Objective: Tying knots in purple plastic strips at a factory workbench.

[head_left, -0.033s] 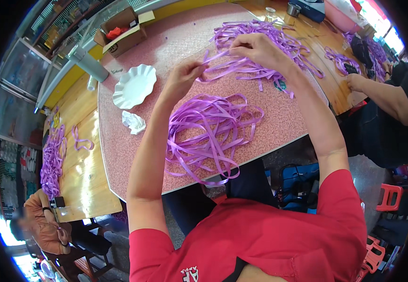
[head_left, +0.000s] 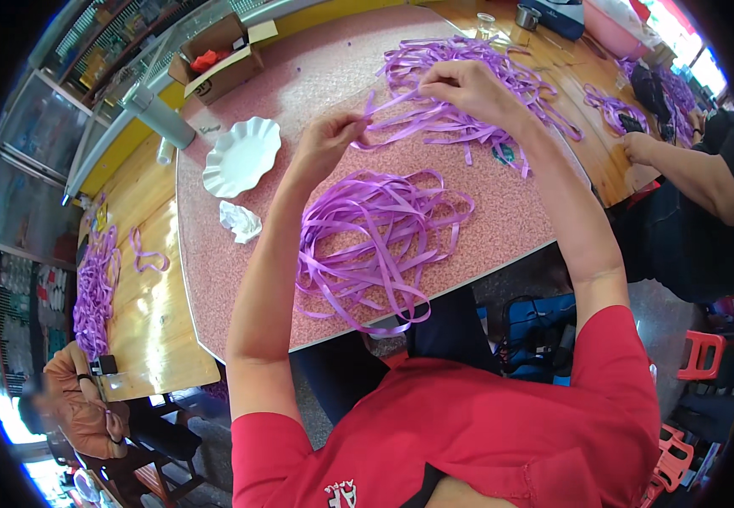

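Observation:
My left hand [head_left: 330,140] is closed in a pinch on the end of a purple ribbon [head_left: 394,103] above the table. The strip runs from there up toward my right hand [head_left: 460,85], whose thumb and fingers are pinched on it. Beyond and beneath my right hand lies a large tangled heap of purple ribbons [head_left: 502,63]. Closer to me, between my forearms, a second loose pile of purple ribbons [head_left: 375,224] rests on the pink speckled table [head_left: 502,224], with some loops hanging at its front edge.
Left on the table are a white scalloped plate [head_left: 244,157], crumpled white tissue [head_left: 240,222], a grey-green bottle [head_left: 159,116] and an open cardboard box [head_left: 223,74]. Two people sit at side tables with more purple ribbons [head_left: 94,292]. A red stool [head_left: 699,356] stands at right.
My right hand has shifted slightly to the right along the ribbon. My left hand has barely moved, and the piles look the same.

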`<state>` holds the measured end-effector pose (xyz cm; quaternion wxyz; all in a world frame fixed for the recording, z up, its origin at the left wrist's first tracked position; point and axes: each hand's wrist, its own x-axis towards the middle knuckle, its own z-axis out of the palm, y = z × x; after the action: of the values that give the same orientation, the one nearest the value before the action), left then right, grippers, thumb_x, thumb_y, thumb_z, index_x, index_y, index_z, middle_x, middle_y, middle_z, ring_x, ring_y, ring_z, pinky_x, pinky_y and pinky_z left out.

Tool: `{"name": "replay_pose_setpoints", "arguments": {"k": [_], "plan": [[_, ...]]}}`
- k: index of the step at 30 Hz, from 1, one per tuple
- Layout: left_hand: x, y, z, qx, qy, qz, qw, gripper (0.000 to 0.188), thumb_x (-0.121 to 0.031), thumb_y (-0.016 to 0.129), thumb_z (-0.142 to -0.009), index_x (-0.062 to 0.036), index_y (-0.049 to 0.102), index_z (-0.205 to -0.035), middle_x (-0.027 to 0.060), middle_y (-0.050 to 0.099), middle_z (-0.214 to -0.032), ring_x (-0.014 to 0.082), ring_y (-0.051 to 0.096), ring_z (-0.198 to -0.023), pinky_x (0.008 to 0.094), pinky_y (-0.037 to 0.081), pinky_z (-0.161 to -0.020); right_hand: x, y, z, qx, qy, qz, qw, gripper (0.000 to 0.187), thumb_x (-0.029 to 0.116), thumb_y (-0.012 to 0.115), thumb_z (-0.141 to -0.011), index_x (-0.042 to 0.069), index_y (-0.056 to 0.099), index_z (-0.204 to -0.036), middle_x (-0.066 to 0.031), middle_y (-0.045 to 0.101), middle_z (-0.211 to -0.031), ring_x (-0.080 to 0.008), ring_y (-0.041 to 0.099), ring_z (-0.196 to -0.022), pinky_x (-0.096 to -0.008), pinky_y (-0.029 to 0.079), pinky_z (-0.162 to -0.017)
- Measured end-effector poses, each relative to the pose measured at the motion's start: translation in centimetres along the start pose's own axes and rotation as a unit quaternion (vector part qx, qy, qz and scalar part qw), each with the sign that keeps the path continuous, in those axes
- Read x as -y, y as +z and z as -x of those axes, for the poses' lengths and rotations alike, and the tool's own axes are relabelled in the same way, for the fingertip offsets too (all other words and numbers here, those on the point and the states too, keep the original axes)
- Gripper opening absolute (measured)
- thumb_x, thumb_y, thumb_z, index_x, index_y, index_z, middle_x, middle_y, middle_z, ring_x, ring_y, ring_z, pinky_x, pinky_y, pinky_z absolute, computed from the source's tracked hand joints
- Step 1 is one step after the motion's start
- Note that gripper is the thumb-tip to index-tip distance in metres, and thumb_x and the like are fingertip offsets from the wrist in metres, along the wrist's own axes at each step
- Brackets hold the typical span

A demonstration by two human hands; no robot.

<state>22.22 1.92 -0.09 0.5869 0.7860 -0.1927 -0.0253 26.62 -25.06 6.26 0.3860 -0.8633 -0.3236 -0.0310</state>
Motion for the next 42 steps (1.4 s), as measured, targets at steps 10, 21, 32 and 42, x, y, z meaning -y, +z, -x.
{"name": "replay_pose_setpoints", "arguments": {"k": [10,21,32,42], "plan": [[-3.1,-1.3,-4.0,-0.113,0.1,-0.214,0.965,0.031,-0.029,0.059,-0.097,-0.0074,0.069,-0.117,0.0111,0.068,-0.116,0.0225,0.065,-0.107,0.0351,0.05,-0.088,-2.6,-4.4,1.1,-0.124,-0.009,-0.006,0.992,0.019,0.019,0.067,-0.094,0.001,0.07,-0.099,0.0042,0.061,-0.079,-0.0026,0.052,-0.072,-0.0203,0.042,-0.064],[-5.0,4.8,2.2,-0.016,0.032,0.173,0.984,0.033,-0.029,0.051,-0.103,-0.0013,0.065,-0.114,0.002,0.064,-0.085,0.0105,0.06,-0.083,0.0262,0.049,-0.08,3.1,-2.2,2.7,0.033,-0.043,-0.088,0.995,0.014,0.014,0.068,-0.092,0.0,0.069,-0.093,0.005,0.058,-0.073,-0.002,0.047,-0.068,-0.0216,0.039,-0.059],[-3.7,2.9,7.3,-0.108,-0.098,0.21,0.967,0.024,-0.024,0.063,-0.096,-0.0012,0.067,-0.103,0.0017,0.067,-0.089,0.0074,0.061,-0.079,0.0216,0.049,-0.076,6.6,9.4,2.8,-0.06,-0.22,-0.049,0.972,0.027,0.012,0.074,-0.085,0.003,0.072,-0.11,-0.0066,0.07,-0.088,-0.0126,0.063,-0.076,-0.0299,0.05,-0.069],[3.6,-7.8,9.2,-0.283,-0.022,-0.517,0.807,0.029,-0.033,0.062,-0.093,-0.0105,0.07,-0.109,0.0095,0.065,-0.105,0.0255,0.057,-0.104,0.0422,0.038,-0.094,6.4,12.9,0.2,0.009,-0.09,-0.028,0.996,0.018,0.015,0.068,-0.084,-0.003,0.069,-0.084,-0.0151,0.067,-0.075,-0.0249,0.064,-0.067,-0.0373,0.05,-0.065]]}}
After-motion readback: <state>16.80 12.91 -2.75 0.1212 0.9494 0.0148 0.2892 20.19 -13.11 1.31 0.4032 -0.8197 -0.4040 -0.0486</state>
